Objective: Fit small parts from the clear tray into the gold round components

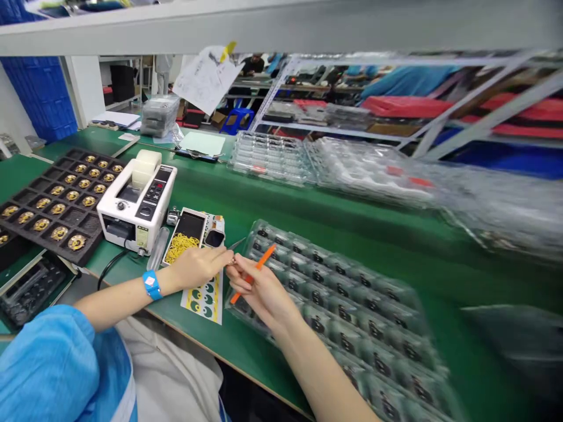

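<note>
My left hand (203, 266), with a blue wristband (152, 285) on the wrist, is closed with its fingertips pinched together. They meet the fingers of my right hand (263, 288) at a tiny shiny part too small to name. A thin dark point (238, 243) juts out past the left fingertips; whether the left hand holds it I cannot tell. Across my right palm and fingers lies an orange stick-like tool (265, 257), gripped at a slant. Below both hands are a sheet of yellow and green stickers (203, 300) and the near edge of a clear blister tray (317, 296) with small black parts.
A white tape dispenser (137, 202) stands left, beside a black foam tray (65, 202) of gold round parts. An open box (182, 237) holds yellow rings. Clear trays (272, 157) line the back of the green bench (211, 193). A shelf beam (281, 29) crosses overhead.
</note>
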Demonstrator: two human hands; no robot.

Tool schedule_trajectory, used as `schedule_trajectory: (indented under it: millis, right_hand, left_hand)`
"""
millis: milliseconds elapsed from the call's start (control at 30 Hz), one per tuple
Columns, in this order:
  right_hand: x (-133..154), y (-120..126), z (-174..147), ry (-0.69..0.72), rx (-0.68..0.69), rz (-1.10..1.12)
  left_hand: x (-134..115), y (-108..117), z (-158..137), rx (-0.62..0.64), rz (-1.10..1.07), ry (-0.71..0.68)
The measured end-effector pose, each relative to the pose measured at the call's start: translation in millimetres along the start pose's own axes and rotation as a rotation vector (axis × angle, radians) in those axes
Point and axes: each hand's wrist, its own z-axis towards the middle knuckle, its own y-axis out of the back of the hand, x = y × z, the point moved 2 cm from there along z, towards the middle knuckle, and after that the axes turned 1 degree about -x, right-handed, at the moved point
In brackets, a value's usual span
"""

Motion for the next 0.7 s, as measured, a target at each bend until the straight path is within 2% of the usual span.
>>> schedule_trajectory:
  millis: [100,200,300,400,533,633,700]
  right_hand:
    - [0.9,-0.4,1.1,0.034,-0.013,-0.012]
    - [0.8,6.2,3.1,0.098,-0.058,-0.063]
    - [-1.5,15.2,4.0,0.150,-0.143,-0.111]
    - [-4.3,19.5,1.2,0.197,-0.219,-0.254]
    - [-5.1,19.5,-7.6,0.322,-0.243,-0.630]
    - [-10.4,24.6,-12.6,0.351,-0.217,-0.714]
    - [-17.3,31.1,-13.6,0.336,-0.233,-0.699]
  left_hand:
    - [-10.6,6.1,-6.1,-0.060,0.022,-0.021]
    - [-21.2,24.1,-37.6,-0.267,-0.033,0.045]
    - [-19.9,48.6,-87.0,-0.539,-0.151,0.257]
    - [-10.6,75.8,-122.1,-0.722,-0.292,0.471]
    - [4.0,104.0,-123.3,-0.835,-0.392,0.640]
    - [7.7,112.3,-111.6,-0.897,-0.349,0.671]
    - [1.6,114.8,-107.0,-0.945,-0.266,0.640]
